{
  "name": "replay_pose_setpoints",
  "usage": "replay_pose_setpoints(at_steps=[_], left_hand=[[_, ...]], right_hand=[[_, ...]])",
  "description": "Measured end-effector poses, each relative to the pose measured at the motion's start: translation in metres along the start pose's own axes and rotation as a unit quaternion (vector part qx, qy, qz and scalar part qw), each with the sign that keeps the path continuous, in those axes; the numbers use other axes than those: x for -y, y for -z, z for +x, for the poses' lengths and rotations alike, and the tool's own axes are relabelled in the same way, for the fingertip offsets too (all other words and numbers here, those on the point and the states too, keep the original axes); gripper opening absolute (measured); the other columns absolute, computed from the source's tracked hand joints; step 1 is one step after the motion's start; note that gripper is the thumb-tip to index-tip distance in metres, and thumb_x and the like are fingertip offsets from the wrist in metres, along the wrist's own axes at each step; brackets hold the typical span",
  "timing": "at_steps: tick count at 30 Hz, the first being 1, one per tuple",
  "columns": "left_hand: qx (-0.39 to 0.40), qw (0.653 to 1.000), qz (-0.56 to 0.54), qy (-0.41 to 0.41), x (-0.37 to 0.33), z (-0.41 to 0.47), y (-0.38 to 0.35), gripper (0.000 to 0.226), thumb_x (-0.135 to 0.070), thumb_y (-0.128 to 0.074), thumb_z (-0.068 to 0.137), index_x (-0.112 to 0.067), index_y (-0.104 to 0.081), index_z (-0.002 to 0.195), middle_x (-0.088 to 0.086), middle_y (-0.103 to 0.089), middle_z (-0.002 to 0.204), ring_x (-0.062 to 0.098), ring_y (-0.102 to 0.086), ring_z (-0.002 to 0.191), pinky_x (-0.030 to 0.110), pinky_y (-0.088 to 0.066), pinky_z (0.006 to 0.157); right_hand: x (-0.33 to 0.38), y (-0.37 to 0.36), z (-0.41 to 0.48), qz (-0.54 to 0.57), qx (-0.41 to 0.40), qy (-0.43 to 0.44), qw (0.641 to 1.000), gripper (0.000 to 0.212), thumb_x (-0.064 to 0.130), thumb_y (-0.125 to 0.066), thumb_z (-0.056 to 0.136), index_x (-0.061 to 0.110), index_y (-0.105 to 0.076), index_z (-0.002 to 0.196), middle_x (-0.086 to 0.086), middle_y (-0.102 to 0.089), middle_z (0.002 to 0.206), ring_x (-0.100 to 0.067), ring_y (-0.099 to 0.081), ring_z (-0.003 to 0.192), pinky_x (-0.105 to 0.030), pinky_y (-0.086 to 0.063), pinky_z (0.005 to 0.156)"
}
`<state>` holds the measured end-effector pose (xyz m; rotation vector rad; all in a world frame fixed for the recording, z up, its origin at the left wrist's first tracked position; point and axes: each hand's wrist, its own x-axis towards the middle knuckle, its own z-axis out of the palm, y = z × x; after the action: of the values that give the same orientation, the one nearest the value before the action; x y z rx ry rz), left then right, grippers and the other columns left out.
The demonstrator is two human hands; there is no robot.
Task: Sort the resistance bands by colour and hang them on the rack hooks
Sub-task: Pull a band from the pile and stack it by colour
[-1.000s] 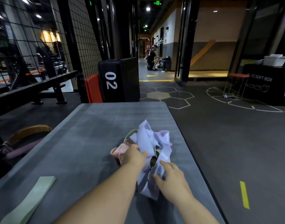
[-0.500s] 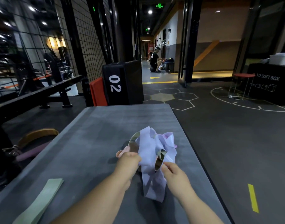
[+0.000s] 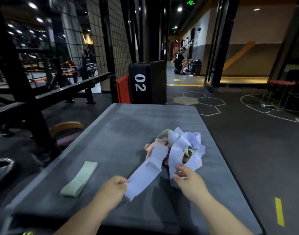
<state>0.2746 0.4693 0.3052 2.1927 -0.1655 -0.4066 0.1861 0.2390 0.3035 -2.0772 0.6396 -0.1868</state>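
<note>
Lavender band (image 3: 145,175): drawn out flat from the tangle of bands (image 3: 177,146) toward the near left. Its free end is pinched between the thumb and curled fingers of the left hand (image 3: 111,189).

Lavender loop (image 3: 175,156): hangs at the tangle's near edge. The right hand (image 3: 189,182) pinches its lower end between thumb and forefinger, with the other fingers curled.

The tangle lies right of centre on the grey platform (image 3: 136,119). Pink and pale green strips show beneath the lavender ones. The number of bands cannot be counted, nor can it be told whether the loop and the drawn-out band are one piece.

A single green band (image 3: 80,178) lies flat, well apart to the left.

Both forearms are cut off at the lower edge. The left fingertips are hidden under the hand.
</note>
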Motion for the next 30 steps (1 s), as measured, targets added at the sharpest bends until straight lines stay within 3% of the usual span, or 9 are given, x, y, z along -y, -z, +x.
replay_pose_setpoints(at_steps=[3, 8, 11, 13, 16, 18, 24, 27, 30], left_hand=[[0.013, 1.0, 0.027, 0.006, 0.014, -0.006, 0.007, 0.024, -0.01, -0.046, 0.086, -0.027, -0.062, 0.092, -0.004, -0.065, 0.098, 0.014, -0.058, 0.09, 0.024, -0.042, 0.066], [0.044, 0.996, 0.077, -0.016, 0.026, -0.014, 0.008, 0.025, -0.015, -0.044, 0.089, -0.032, -0.056, 0.105, -0.01, -0.061, 0.103, 0.01, -0.057, 0.097, 0.023, -0.042, 0.078], [0.043, 0.992, 0.111, -0.041, 0.033, -0.015, 0.006, 0.027, -0.019, -0.047, 0.089, -0.037, -0.054, 0.109, -0.016, -0.057, 0.094, 0.009, -0.058, 0.093, 0.022, -0.045, 0.081], [0.038, 0.989, 0.134, -0.054, 0.04, -0.014, 0.006, 0.025, -0.024, -0.05, 0.089, -0.041, -0.052, 0.107, -0.018, -0.056, 0.089, 0.008, -0.058, 0.09, 0.023, -0.047, 0.084], [0.035, 0.986, 0.147, -0.07, 0.044, -0.012, 0.008, 0.025, -0.03, -0.052, 0.089, -0.043, -0.051, 0.11, -0.017, -0.057, 0.091, 0.005, -0.058, 0.09, 0.021, -0.047, 0.082], [0.034, 0.984, 0.152, -0.081, 0.045, -0.009, 0.011, 0.027, -0.033, -0.053, 0.089, -0.042, -0.052, 0.115, -0.017, -0.059, 0.094, 0.003, -0.059, 0.091, 0.019, -0.046, 0.081], [0.05, 0.981, 0.159, -0.103, 0.042, 0.0, 0.017, 0.023, -0.036, -0.053, 0.091, -0.039, -0.052, 0.113, -0.02, -0.063, 0.091, -0.001, -0.055, 0.084, 0.01, -0.035, 0.062], [0.06, 0.98, 0.161, -0.103, 0.043, 0.006, 0.022, 0.02, -0.034, -0.053, 0.09, -0.038, -0.049, 0.109, -0.019, -0.065, 0.087, -0.001, -0.056, 0.079, 0.013, -0.038, 0.063], [0.064, 0.978, 0.161, -0.113, 0.044, 0.011, 0.023, 0.016, -0.035, -0.055, 0.089, -0.039, -0.046, 0.102, -0.017, -0.063, 0.081, -0.001, -0.054, 0.073, 0.016, -0.036, 0.061]], right_hand=[[0.005, -0.011, -0.01, -0.047, -0.001, 0.04, 0.998, 0.033, 0.029, -0.057, 0.094, 0.027, -0.057, 0.126, 0.01, -0.062, 0.106, -0.008, -0.057, 0.093, -0.018, -0.042, 0.069], [0.011, -0.034, -0.018, -0.125, -0.014, 0.132, 0.983, 0.015, 0.022, -0.053, 0.093, 0.029, -0.064, 0.101, 0.008, -0.059, 0.09, -0.016, -0.054, 0.084, -0.026, -0.047, 0.076], [0.01, -0.046, -0.014, -0.181, -0.002, 0.149, 0.972, 0.037, 0.023, -0.049, 0.097, 0.029, -0.052, 0.133, 0.013, -0.054, 0.128, -0.008, -0.049, 0.115, -0.022, -0.043, 0.093], [0.011, -0.054, -0.009, -0.219, 0.03, 0.149, 0.964, 0.042, 0.023, -0.045, 0.099, 0.028, -0.044, 0.141, 0.01, -0.038, 0.149, -0.014, -0.037, 0.133, -0.026, -0.036, 0.105], [0.019, -0.062, -0.004, -0.314, 0.086, 0.154, 0.933, 0.044, 0.023, -0.039, 0.101, 0.03, -0.037, 0.145, 0.008, -0.019, 0.159, -0.024, -0.026, 0.139, -0.029, -0.02, 0.113], [0.024, -0.065, 0.0, -0.344, 0.088, 0.163, 0.92, 0.045, 0.019, -0.034, 0.102, 0.027, -0.036, 0.146, 0.008, -0.02, 0.159, -0.021, -0.025, 0.14, -0.027, -0.017, 0.113], [0.023, -0.068, 0.012, -0.284, -0.033, 0.142, 0.948, 0.028, 0.017, -0.047, 0.096, 0.024, -0.067, 0.114, 0.004, -0.065, 0.118, -0.019, -0.055, 0.107, -0.026, -0.045, 0.092], [0.024, -0.06, 0.01, -0.176, -0.083, 0.107, 0.975, 0.018, 0.017, -0.056, 0.092, 0.024, -0.072, 0.095, 0.003, -0.07, 0.098, -0.019, -0.063, 0.092, -0.026, -0.051, 0.079], [0.026, -0.043, 0.007, -0.023, -0.129, 0.062, 0.989, 0.023, 0.012, -0.058, 0.088, 0.031, -0.065, 0.077, 0.01, -0.069, 0.084, -0.014, -0.063, 0.08, -0.023, -0.049, 0.064]])
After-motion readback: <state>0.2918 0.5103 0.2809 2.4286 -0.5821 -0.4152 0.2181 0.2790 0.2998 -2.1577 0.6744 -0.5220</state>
